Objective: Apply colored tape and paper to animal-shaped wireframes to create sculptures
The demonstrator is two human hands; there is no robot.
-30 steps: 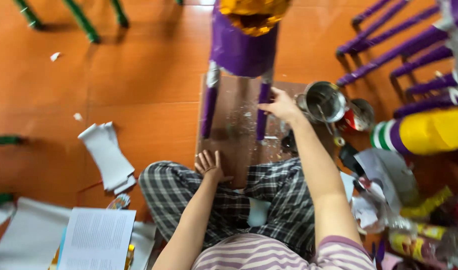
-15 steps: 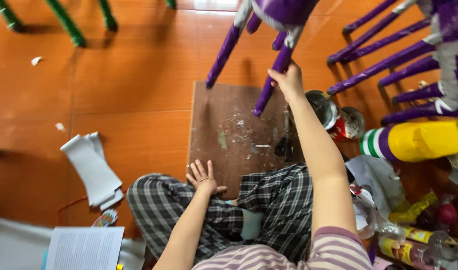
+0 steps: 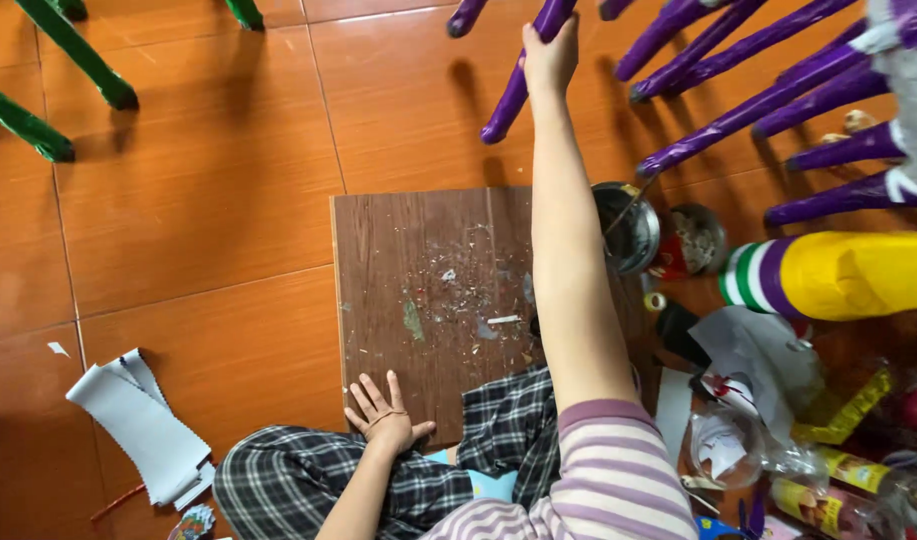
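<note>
Purple leg [image 3: 523, 75] top cut off; right hand [image 3: 550, 55] grip closed round it; left hand [image 3: 386, 418] spread flat on board [image 3: 418, 290].

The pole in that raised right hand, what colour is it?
Purple. The right hand grips the pole; the head view shows it best.

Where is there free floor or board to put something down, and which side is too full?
Bare orange floor lies between the green legs, the brown board and the white paper stack. The board's left part, above the left hand, holds only small scraps. To the right of the right arm, tins, a yellow roll and wrappers crowd together.
</note>
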